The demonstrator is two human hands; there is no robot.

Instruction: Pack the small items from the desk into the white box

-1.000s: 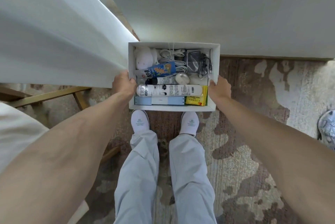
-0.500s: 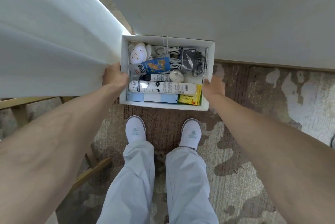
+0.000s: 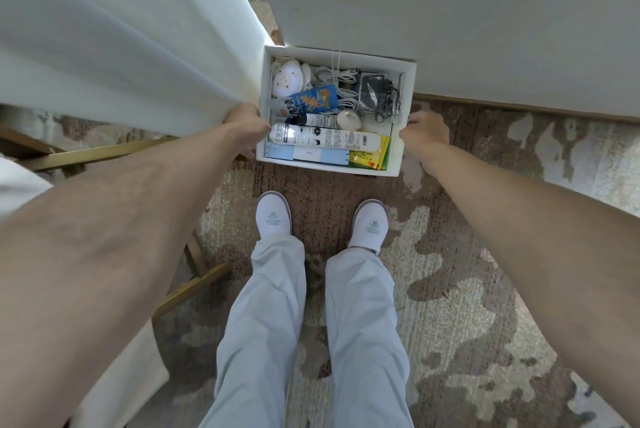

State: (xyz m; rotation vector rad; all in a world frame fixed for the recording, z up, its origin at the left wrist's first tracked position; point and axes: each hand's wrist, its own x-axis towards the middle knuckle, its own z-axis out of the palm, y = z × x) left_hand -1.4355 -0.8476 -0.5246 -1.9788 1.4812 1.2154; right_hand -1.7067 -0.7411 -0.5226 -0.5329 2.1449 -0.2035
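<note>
White box [image 3: 406, 105]; left hand [image 3: 247, 129] and right hand [image 3: 425, 132], both outstretched, grip its side walls

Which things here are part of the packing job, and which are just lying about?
Job: white box, left hand and right hand gripping its sides; inside it, white tube, yellow tea packet, blue pouch, black charger, white cables.
Lying about: curtain, patterned rug, wooden frame.

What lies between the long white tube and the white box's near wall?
In the head view, a pale blue carton and a yellow tea packet lie side by side there, inside the white box.
</note>
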